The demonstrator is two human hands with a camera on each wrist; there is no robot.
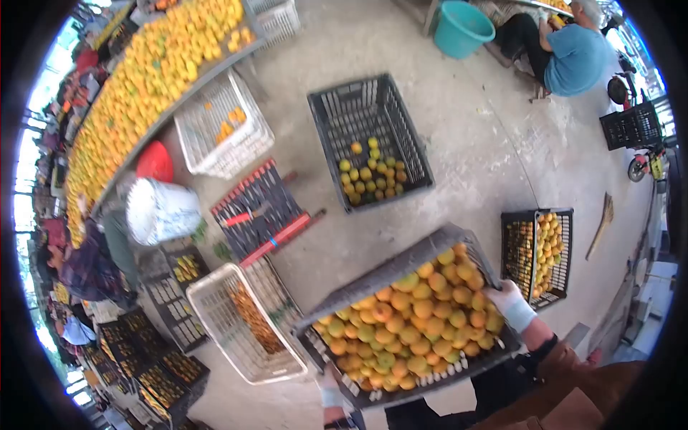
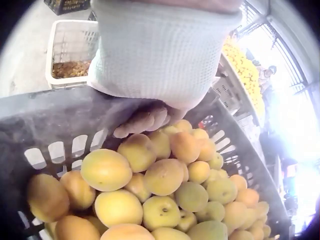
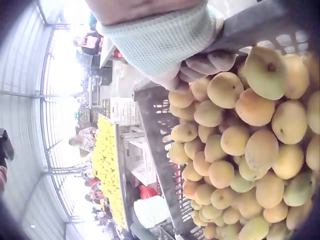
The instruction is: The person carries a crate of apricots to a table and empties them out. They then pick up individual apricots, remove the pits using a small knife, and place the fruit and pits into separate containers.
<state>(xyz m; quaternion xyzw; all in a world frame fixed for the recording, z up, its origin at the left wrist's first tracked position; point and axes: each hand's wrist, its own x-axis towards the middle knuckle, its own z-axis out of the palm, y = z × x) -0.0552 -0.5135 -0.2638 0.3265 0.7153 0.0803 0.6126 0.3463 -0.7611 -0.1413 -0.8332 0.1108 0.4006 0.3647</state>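
A black plastic crate (image 1: pixel 416 251), heaped with round orange-yellow fruit (image 1: pixel 401 322) tinged green, is held tilted in front of my body. My left hand (image 1: pixel 330 387), in a white-cuffed glove, grips its near left end. At the opposite end, the right hand (image 1: pixel 510 301) grips the rim in a similar glove. In the left wrist view, curled fingers (image 2: pixel 145 121) show inside the crate wall, just above the fruit. The right wrist view likewise has gloved fingers (image 3: pixel 207 65) bent over the rim beside the fruit; the thumbs are mostly hidden.
Ahead stands a black crate (image 1: pixel 423 161) with some fruit in it. Another full crate (image 1: pixel 566 251) is at the right, a white basket (image 1: pixel 208 279) at the left. Beyond are a red-edged folding stool (image 1: pixel 287 233), a fruit-covered table (image 1: pixel 215 72) and a seated person (image 1: pixel 577 61).
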